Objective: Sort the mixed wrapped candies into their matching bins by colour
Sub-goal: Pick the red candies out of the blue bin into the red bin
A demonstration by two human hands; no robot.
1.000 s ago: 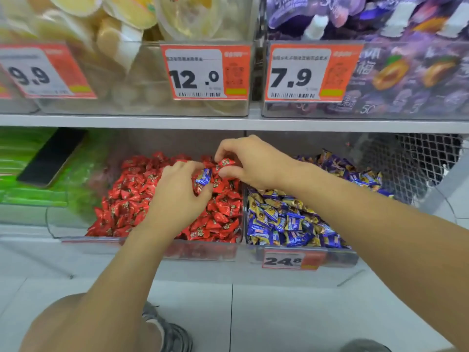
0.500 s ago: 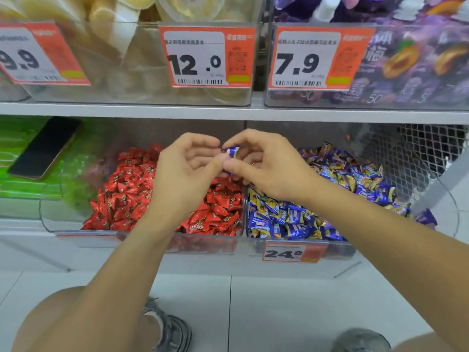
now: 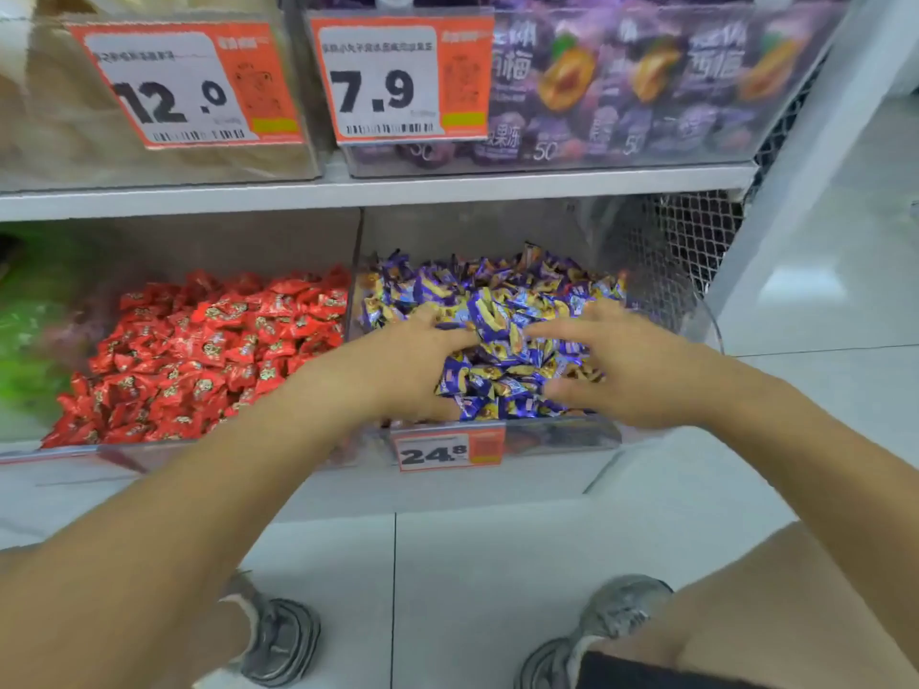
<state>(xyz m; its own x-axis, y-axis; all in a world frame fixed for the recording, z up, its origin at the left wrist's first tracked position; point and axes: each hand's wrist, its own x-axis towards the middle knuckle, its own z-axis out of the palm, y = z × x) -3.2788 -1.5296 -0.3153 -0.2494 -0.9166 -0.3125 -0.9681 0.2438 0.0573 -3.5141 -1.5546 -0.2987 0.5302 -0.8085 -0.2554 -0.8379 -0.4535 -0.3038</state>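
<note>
Both hands, left (image 3: 408, 363) and right (image 3: 631, 363), fingers spread, rake the blue candies (image 3: 497, 310), likely hunting stray reds.

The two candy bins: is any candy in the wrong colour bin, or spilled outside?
Nothing stands out. The red bin shows only red candies, the blue bin only blue candies, and none lie on the floor. The left hand and right hand cover part of the blue pile.

A white shelf (image 3: 378, 191) runs across a shop. Orange price tags (image 3: 400, 77) hang on clear boxes on top. The floor (image 3: 497, 564) has shiny pale tiles. Dark wire mesh (image 3: 696, 236) sits at the right.
</note>
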